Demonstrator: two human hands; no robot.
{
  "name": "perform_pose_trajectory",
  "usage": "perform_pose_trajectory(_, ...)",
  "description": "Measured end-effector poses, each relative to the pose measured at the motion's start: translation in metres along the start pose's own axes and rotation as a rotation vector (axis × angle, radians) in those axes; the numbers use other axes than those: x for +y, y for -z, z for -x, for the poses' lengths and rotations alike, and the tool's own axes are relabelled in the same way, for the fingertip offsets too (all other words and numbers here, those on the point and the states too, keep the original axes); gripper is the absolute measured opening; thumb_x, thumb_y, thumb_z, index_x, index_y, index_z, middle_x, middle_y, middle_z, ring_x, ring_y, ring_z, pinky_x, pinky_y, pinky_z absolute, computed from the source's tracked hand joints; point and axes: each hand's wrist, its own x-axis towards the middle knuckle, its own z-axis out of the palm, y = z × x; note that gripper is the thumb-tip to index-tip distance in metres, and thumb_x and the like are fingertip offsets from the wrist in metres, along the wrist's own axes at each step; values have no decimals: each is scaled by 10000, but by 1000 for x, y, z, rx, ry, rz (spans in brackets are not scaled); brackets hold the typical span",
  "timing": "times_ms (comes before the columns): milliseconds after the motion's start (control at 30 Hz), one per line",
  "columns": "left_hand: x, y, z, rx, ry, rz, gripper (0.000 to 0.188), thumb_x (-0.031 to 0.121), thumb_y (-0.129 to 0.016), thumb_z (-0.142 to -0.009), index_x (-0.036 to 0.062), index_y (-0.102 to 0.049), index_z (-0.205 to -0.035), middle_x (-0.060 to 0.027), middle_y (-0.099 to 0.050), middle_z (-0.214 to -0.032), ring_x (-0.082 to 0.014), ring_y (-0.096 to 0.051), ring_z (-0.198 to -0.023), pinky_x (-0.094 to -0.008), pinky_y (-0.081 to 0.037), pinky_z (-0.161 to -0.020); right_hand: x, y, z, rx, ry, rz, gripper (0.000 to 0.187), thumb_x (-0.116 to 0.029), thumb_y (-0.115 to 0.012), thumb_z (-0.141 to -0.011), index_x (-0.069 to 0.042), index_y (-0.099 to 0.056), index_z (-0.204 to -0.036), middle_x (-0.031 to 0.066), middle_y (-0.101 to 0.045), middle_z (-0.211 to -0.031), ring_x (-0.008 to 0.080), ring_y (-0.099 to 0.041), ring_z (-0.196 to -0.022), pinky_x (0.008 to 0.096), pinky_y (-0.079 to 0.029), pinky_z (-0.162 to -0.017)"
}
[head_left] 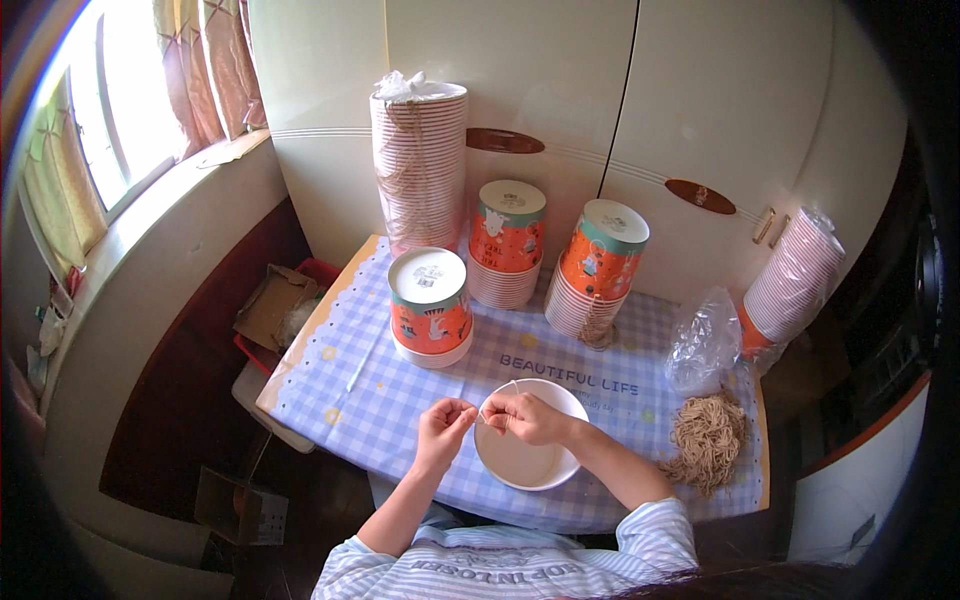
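Note:
Over the left rim of a white paper bucket [527, 464], my two hands work close together on a thin pale cord [482, 413]. The bucket stands upright at the table's near edge, its mouth facing up and nothing visible inside. My left hand [444, 428] pinches the cord just left of the rim. My right hand [527, 418] is closed on the cord above the bucket's mouth, and a short end sticks up past its fingers. Whether the cord passes through the bucket wall is hidden by the fingers. A heap of loose beige cords [708, 440] lies to the right.
Orange-printed buckets [431, 315] stand upside down, with two nested stacks [512, 245] [600, 255] behind. A tall stack [420, 165] rises against the cabinet [520, 60]. At right are a clear plastic bag [700, 340] and a tilted wrapped stack [793, 280]. A checked cloth [360, 420] covers the table.

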Motion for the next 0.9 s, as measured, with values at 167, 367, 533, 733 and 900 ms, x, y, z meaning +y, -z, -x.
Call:
perform_pose_trajectory(167,-10,8,-1,5,-23,-70,91,71,-589,-808,-12,-561,-828,29,-530,-678,-11,-449,-585,-143,-344,-502,1,-2,0,13,-4,45,85,-114,-475,-851,-39,-508,-872,60,-554,-680,152,-547,-642,281,-424,-593)
perform_pose_trajectory(367,-15,19,4,10,-162,-27,57,45,-577,-801,10,-537,-822,15,-482,-755,-42,-426,-670,-165,-346,-572,-21,-14,20,230,19,363,144,-193,-506,-840,-65,-539,-896,111,-604,-715,249,-608,-673,340,-468,-593)
perform_pose_trajectory(533,-20,27,11,-19,-138,14,50,15,-574,-784,15,-535,-815,-36,-483,-855,-99,-438,-781,-216,-362,-698,-44,-35,47,179,-68,762,128,-201,-534,-820,-80,-574,-834,104,-608,-684,242,-609,-627,344,-478,-549)
perform_pose_trajectory(733,-24,25,22,-26,-74,95,58,24,-582,-781,23,-538,-819,-43,-488,-881,-114,-453,-829,-235,-366,-748,-41,-89,60,194,186,593,95,-166,-508,-806,-81,-549,-819,92,-594,-645,225,-607,-590,339,-470,-493)
perform_pose_trajectory(900,-35,28,31,-43,3,134,62,41,-597,-777,27,-552,-818,-45,-498,-886,-120,-458,-836,-241,-366,-757,-8,-122,62,150,79,468,137,-111,-538,-773,-79,-599,-891,91,-622,-743,224,-612,-641,334,-481,-552)
